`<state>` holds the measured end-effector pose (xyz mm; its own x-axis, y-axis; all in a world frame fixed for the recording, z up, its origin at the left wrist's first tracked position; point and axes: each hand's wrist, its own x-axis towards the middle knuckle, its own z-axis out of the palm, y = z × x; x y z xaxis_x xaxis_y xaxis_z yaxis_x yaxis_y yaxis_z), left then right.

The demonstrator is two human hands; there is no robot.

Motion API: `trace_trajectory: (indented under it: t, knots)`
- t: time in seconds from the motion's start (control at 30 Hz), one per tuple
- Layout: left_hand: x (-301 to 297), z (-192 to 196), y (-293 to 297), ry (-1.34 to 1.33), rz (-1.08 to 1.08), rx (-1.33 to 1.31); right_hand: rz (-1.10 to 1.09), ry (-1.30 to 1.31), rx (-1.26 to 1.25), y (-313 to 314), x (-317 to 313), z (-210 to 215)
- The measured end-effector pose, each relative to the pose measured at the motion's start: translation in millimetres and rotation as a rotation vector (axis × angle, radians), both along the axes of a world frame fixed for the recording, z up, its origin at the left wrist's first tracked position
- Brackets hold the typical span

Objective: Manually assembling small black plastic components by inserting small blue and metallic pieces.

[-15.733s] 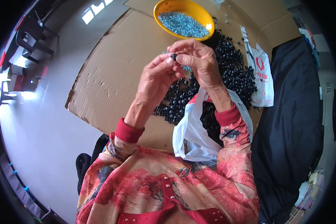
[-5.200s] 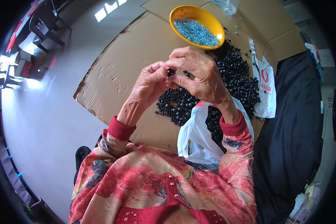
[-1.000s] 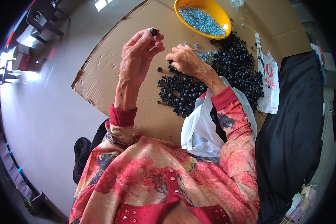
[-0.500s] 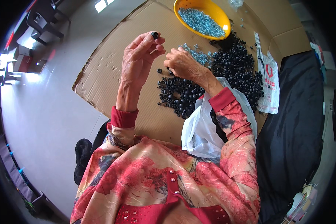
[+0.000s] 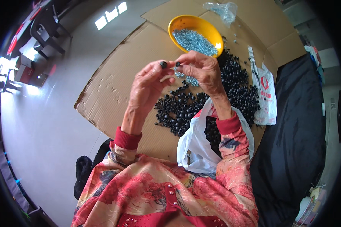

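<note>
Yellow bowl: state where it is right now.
In the head view, the yellow bowl sits on the cardboard near the top, slightly right of centre, beyond the right hand and below and left of the clear plastic bag.

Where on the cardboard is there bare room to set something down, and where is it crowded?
The widest bare patch of cardboard lies between its left edge, the left hand and the yellow bowl. A smaller one lies between the red left cuff and white plastic bag, below the black beads. Those beads and the pale-blue pieces crowd the middle.
</note>
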<state>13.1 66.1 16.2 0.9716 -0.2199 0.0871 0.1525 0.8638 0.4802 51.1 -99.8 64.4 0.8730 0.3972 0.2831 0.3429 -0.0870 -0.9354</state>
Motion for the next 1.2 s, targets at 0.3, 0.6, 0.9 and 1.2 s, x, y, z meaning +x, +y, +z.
trace_trajectory:
  t: [0.3,0.6,0.9,1.2]
  knots:
    - [-5,6,-14,-0.019,-0.135,-0.124,-0.097,-0.477,-0.265,-2,-13,12]
    - [-5,13,-32,0.056,-0.136,-0.126,-0.16,-0.516,-0.266,-19,-12,22]
    - [-7,21,-46,0.076,-0.156,-0.119,-0.177,-0.297,-0.086,-34,-22,24]
    - [-10,17,-48,0.102,-0.169,-0.117,-0.099,-0.434,-0.143,-32,-23,34]
